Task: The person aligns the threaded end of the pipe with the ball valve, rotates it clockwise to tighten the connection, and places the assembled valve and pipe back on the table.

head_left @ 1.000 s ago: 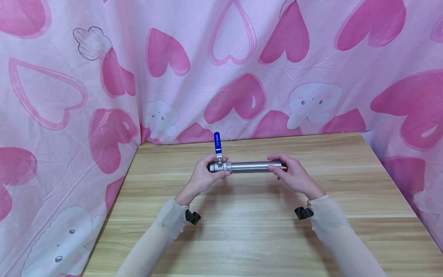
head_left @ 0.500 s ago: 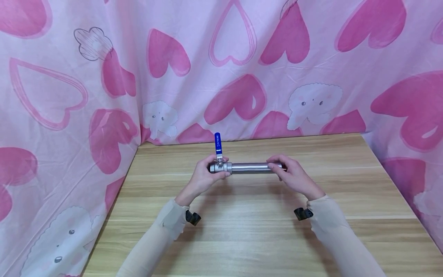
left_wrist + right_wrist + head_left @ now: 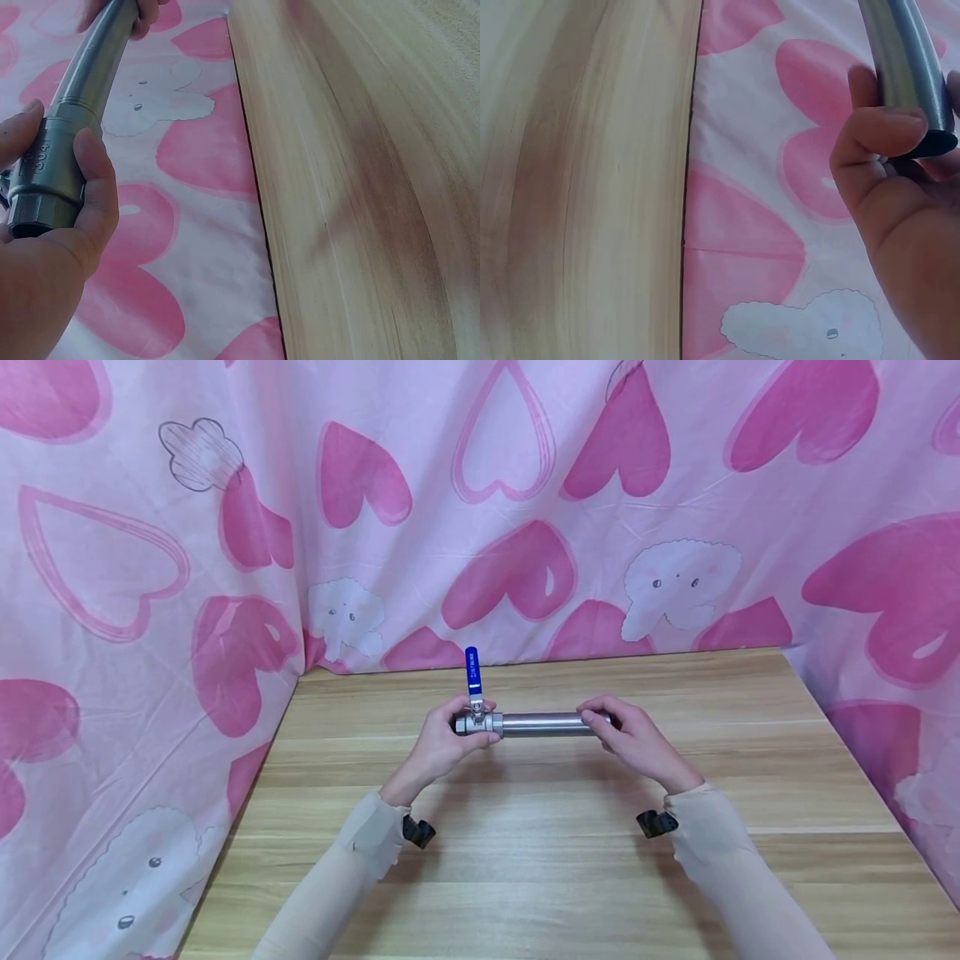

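A metal ball valve (image 3: 477,722) with a blue lever handle (image 3: 472,671) sits at the left end of a straight steel pipe (image 3: 547,724). My left hand (image 3: 438,742) grips the valve body, thumb in front and fingers behind. In the left wrist view the valve (image 3: 49,172) shows a hexagonal end and raised lettering, and the pipe runs on from it. At the pipe's right end my right hand (image 3: 633,739) holds it between thumb and fingers. The right wrist view shows the thumb on the pipe (image 3: 907,67) near its dark end. Valve and pipe are held level above the table.
A wood-grain table (image 3: 525,860) lies beneath both hands. Pink cloth (image 3: 420,552) printed with hearts hangs along the back and both sides. Dark wrist cameras sit at both cuffs.
My right hand's fingers have shifted slightly around the pipe's end, which shows less now. The left hand and the valve stay almost where they were.
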The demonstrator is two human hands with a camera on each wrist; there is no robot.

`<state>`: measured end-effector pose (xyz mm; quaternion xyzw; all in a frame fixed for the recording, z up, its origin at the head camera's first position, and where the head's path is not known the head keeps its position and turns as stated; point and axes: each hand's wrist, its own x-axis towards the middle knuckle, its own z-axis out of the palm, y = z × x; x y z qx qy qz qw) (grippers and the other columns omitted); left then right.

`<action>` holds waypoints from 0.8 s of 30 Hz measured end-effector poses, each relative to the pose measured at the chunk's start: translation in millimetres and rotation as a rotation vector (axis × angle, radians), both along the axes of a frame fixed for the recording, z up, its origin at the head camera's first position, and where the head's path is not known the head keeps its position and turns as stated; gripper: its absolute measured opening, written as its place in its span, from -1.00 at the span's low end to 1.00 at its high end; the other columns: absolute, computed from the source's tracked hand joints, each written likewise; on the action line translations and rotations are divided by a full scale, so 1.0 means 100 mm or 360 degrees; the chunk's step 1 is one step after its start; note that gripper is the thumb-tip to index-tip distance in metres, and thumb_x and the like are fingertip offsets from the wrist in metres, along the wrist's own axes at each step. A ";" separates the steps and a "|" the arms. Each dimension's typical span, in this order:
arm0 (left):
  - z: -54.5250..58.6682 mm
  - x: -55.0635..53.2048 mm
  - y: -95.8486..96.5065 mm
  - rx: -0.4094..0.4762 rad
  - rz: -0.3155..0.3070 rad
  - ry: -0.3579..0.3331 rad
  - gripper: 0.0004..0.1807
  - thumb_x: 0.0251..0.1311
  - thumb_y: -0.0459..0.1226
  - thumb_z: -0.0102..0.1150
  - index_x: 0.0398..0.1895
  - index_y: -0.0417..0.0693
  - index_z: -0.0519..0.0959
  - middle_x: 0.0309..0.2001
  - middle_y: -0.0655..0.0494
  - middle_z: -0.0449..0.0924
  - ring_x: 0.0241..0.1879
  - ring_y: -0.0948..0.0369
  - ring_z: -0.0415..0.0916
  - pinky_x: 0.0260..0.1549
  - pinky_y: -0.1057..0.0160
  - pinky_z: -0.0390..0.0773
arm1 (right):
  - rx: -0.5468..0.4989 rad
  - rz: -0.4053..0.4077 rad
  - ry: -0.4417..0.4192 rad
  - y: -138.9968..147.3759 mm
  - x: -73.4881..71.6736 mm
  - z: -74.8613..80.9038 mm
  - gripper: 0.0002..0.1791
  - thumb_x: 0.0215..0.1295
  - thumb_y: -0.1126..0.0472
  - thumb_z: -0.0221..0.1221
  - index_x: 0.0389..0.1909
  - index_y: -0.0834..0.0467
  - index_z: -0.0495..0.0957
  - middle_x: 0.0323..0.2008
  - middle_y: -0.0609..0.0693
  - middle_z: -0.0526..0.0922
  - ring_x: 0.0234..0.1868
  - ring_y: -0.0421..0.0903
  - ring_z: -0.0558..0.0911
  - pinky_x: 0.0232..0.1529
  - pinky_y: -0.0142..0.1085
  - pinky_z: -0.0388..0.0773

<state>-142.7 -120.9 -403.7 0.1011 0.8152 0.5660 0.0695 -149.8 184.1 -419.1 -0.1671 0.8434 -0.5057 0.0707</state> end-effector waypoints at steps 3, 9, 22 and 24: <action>0.00 0.00 0.00 -0.0002 0.0003 0.0011 -0.54 -0.01 -0.23 0.46 0.02 0.11 0.58 0.00 0.07 0.60 -0.06 0.09 0.49 -0.07 0.20 0.52 | -0.0011 0.0010 0.0001 -0.02 0.00 0.00 -0.64 0.35 0.00 0.17 0.08 0.07 0.51 -0.21 0.08 0.58 -0.32 -0.09 0.52 -0.38 -0.37 0.51; 0.00 0.01 0.01 -0.0003 0.0004 0.0017 -0.54 0.00 -0.23 0.46 0.03 0.11 0.58 -0.01 0.07 0.60 -0.08 0.10 0.50 -0.08 0.20 0.52 | -0.0038 0.0042 0.0028 -0.04 0.01 -0.02 -0.50 0.15 0.18 0.36 0.13 0.03 0.46 0.01 0.11 0.58 -0.12 -0.01 0.57 -0.13 -0.35 0.54; 0.01 0.00 -0.01 -0.0024 0.0045 -0.0021 -0.57 0.00 -0.20 0.45 0.00 0.18 0.58 -0.04 0.10 0.58 -0.09 0.10 0.51 -0.11 0.20 0.55 | -0.0111 0.0014 0.0041 -0.06 0.02 0.01 -0.47 0.14 0.31 0.34 0.15 0.07 0.43 0.04 0.15 0.56 -0.14 0.03 0.58 -0.24 -0.37 0.61; 0.01 0.01 -0.01 -0.0020 0.0047 -0.0022 -0.57 0.00 -0.20 0.45 0.00 0.17 0.58 -0.04 0.10 0.58 -0.10 0.11 0.51 -0.12 0.20 0.55 | -0.0121 0.0016 0.0036 -0.06 0.02 0.01 -0.47 0.14 0.31 0.34 0.15 0.08 0.43 0.04 0.16 0.56 -0.15 0.02 0.58 -0.26 -0.36 0.63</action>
